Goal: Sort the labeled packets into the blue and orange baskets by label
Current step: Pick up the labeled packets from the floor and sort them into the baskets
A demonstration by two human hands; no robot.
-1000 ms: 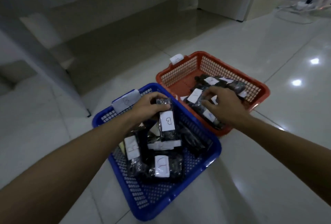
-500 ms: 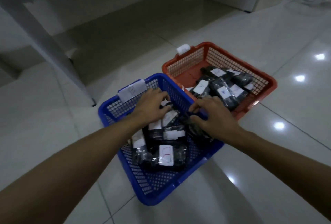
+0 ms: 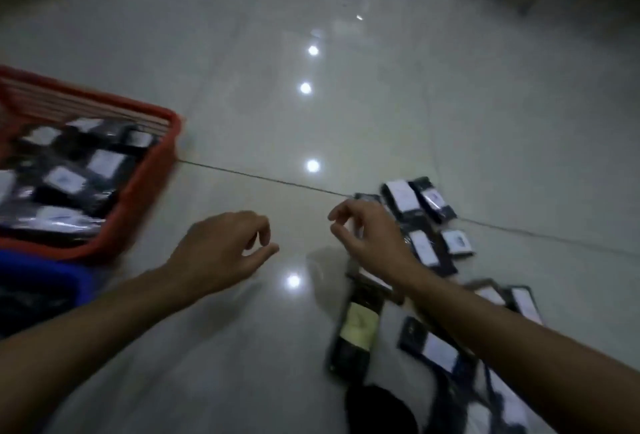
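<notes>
View has swung right since half a second ago: the floor [image 3: 346, 121] now fills most of the frame, where before I was looking straight down into both baskets.

Orange basket [image 3: 145, 198] sits at the left edge, holding several sorted packets. Only a corner of the blue basket [image 3: 45, 281] shows, lower left.

The unsorted packets [image 3: 422, 246] lie loose on the floor at right, spread from mid-frame down to the lower right corner. Labels too blurred to read.

Left hand [image 3: 214, 253] has come out of the blue basket; it hangs over bare floor, fingers loosely curled, holding nothing. Right hand [image 3: 367, 239] has left the baskets too and hovers over the near edge of the pile, fingers relaxed, nothing gripped as far as I can tell.

My read: last drop finished, next pick starting. Plenty left to sort.
</notes>
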